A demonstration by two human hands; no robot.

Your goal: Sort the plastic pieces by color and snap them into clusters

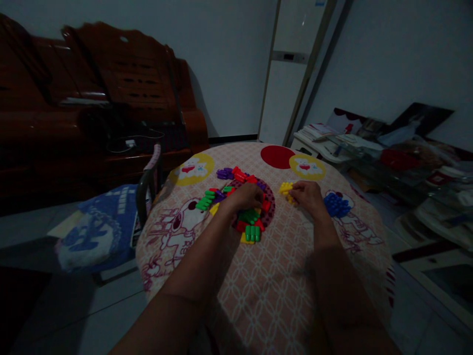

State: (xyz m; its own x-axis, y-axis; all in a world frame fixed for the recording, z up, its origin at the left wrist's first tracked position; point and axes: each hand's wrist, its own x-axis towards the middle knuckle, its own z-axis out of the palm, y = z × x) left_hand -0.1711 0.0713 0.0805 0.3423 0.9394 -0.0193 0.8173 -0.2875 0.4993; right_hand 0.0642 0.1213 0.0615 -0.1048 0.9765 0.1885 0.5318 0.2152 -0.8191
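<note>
A mixed pile of plastic toy bricks lies in the middle of the round table: a green brick point(253, 233), a red brick point(239, 174), a purple brick point(224, 173) and others. My left hand point(248, 197) reaches down into this pile, its fingers curled together; what they hold is hidden. To the right, my right hand point(308, 195) pinches yellow toy bricks point(286, 188) that sit together on the cloth. Just beyond that hand's right side is a cluster of blue toy bricks point(336, 205). Another green brick point(206, 200) lies at the pile's left edge.
A patterned cloth point(258, 281) covers the table. At the left stands a chair with a blue cushion point(101, 224), and a wooden sofa point(129, 74) is behind it. A cluttered glass-topped cabinet point(373, 158) is on the right. A tall white appliance point(286, 84) stands at the wall.
</note>
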